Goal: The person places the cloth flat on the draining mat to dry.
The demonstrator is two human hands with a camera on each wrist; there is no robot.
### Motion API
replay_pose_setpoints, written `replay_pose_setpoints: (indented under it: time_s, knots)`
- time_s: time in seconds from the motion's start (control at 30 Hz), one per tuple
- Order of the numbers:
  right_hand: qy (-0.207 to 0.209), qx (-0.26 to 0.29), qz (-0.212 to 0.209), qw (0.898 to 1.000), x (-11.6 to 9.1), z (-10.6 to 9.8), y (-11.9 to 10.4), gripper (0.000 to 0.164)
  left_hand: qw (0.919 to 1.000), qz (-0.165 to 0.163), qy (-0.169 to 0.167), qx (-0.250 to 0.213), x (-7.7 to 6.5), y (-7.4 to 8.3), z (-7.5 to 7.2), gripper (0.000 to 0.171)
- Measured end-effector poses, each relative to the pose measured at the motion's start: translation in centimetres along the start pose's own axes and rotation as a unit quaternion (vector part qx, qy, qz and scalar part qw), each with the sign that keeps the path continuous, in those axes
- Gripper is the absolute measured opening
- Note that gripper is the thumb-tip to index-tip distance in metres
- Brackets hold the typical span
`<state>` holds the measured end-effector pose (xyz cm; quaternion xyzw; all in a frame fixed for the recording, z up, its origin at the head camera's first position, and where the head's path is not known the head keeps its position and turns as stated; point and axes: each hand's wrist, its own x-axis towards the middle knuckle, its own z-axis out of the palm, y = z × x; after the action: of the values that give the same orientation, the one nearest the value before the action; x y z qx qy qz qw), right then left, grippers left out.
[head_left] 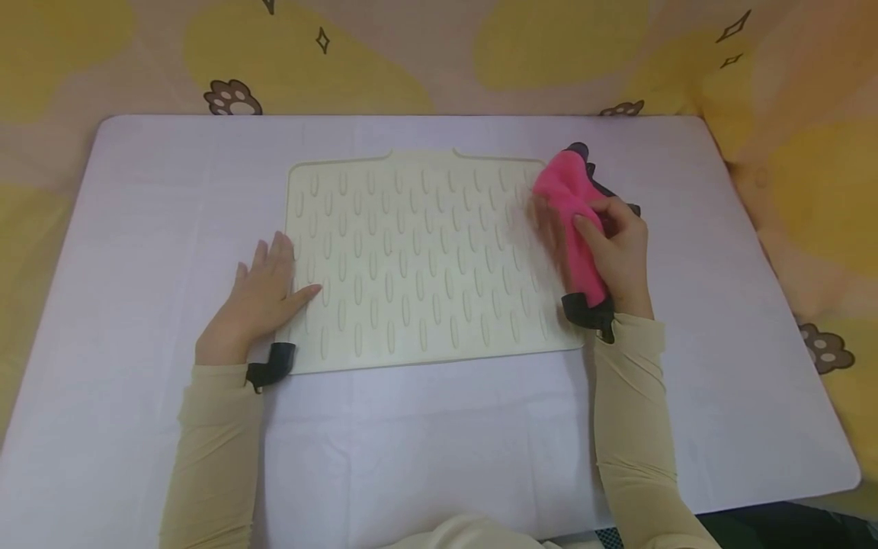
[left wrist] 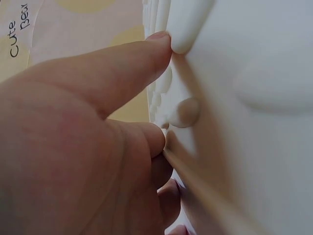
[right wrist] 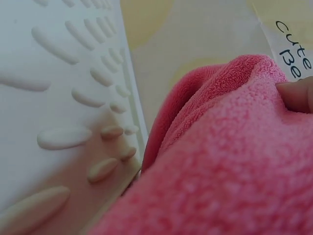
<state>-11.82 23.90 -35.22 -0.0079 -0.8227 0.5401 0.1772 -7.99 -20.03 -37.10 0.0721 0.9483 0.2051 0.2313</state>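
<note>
A cream drying mat [head_left: 418, 263] with rows of raised oval ridges lies flat on the white table. My left hand [head_left: 257, 301] rests at its left edge, fingers straight and thumb over the ridges. In the left wrist view, the thumb [left wrist: 127, 66] touches a ridge. My right hand [head_left: 620, 248] pinches a bunched pink cloth [head_left: 569, 187] between thumb and fingers over the mat's right edge. The right wrist view shows the fluffy cloth [right wrist: 234, 142] beside the mat, filling the foreground. Dark grey parts show behind the cloth's far edge; I cannot tell what they are.
The white table [head_left: 439, 442] has a raised-looking far edge against a yellow and pink patterned fabric [head_left: 439, 53] with paw prints. Black camera mounts sit at the left wrist [head_left: 270, 367] and right wrist [head_left: 590, 311].
</note>
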Motion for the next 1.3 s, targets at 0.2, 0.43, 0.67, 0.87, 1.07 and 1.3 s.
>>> replay_pose_setpoints:
  time_s: [0.2, 0.43, 0.67, 0.87, 1.07, 1.3]
  knots:
    - [-0.009, 0.043, 0.002, 0.999, -0.1, 0.2, -0.6, 0.007, 1.0, 0.005, 0.001, -0.002, -0.1, -0.2, 0.0, 0.087]
    - [-0.011, 0.072, 0.031, 0.997, -0.3, 0.5, -1.2, 0.006, 1.0, 0.004, 0.0, -0.003, -0.1, -0.3, 0.1, 0.087]
    - [-0.011, 0.129, 0.035, 0.991, -0.6, 1.0, -2.2, 0.016, 1.0, 0.005, -0.002, 0.003, -0.1, -0.3, 0.1, 0.087]
    - [-0.042, 0.147, 0.011, 0.988, -1.1, 2.0, -3.1, 0.016, 1.0, 0.005, 0.001, -0.002, 0.0, -0.5, 0.2, 0.087]
    - [-0.065, 0.16, -0.005, 0.985, -1.6, 2.6, -4.0, 0.014, 1.0, 0.007, 0.002, 0.0, 0.1, -0.6, 0.2, 0.088]
    - [-0.087, 0.189, -0.009, 0.978, -1.8, 2.8, -4.6, 0.011, 1.0, 0.007, -0.004, 0.001, -0.1, -0.2, 0.0, 0.085]
